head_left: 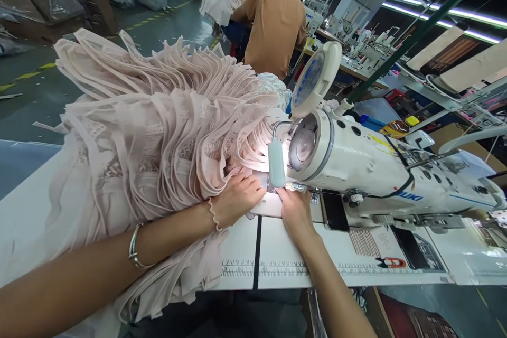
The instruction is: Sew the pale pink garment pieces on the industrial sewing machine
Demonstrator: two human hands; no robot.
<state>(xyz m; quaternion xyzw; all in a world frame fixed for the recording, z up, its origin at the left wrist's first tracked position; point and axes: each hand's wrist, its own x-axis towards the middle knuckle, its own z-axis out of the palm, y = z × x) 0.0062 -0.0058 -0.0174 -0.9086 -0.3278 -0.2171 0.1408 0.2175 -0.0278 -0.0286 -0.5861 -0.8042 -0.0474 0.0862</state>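
**Two bare hands meet beside a sewing machine's head, a heap of pale pink garments to the left**

The pale pink garments (pixel 174 142), layered and partly lacy, lie on the left of the white counter (pixel 237 240), with some hanging over its near edge. The heap's long axis runs across the view, from the far left to the lit head of the white sewing machine (pixel 356 156). From the left hand (pixel 237 198), the heap lies to the left and just beyond. This hand is the nearer one: it rests against the heap's right end, where the folds narrow toward the machine.

The left forearm slants in from the lower left, wearing a silver bangle (pixel 135 247) and a thin wavy bracelet (pixel 214 215) at the wrist. The hand is back-up, fingers together and bent, pointing right; whether they pinch cloth cannot be told.

The right hand (pixel 296 211) is just beside it, apart from the main heap. Its forearm rises from the lower right, and its fingers point away from the wearer, reaching beneath the machine's head, near a small pale green box (pixel 276 163). The fingertips are partly hidden, so their grip cannot be told either.
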